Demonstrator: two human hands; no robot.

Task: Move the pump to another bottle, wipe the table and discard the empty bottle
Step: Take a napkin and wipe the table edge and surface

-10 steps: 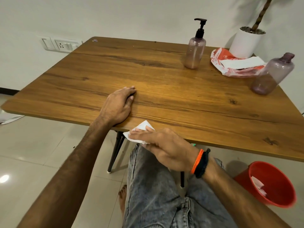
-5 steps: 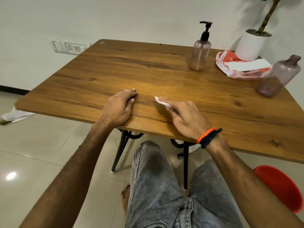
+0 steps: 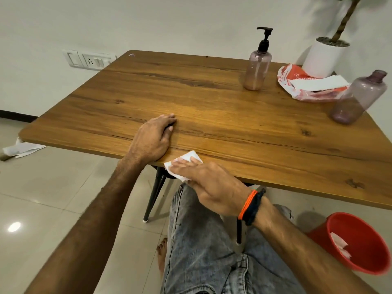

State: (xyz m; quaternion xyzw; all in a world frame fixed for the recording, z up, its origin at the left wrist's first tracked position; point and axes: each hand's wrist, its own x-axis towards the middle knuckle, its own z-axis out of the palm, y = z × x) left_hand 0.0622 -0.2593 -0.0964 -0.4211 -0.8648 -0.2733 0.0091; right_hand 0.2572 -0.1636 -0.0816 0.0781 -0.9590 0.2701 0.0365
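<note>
The right hand (image 3: pixel 214 187) covers much of the white tissue (image 3: pixel 192 155), the potted plant (image 3: pixel 324 58) and red bin (image 3: pixel 364 236) are cut off by the top and right edges, and the orange packet (image 3: pixel 297 76) bears print too blurred to read.

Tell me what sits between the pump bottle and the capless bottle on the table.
In the head view, a red-and-white packet with a white tissue on top lies between the pump bottle and the capless bottle.

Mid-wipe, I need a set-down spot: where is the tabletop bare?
Bare: the whole left half beyond the left hand, the middle up to the pump bottle, and the near-right strip before the capless bottle. Crowded: far-right corner, with packet and plant pot.
</note>
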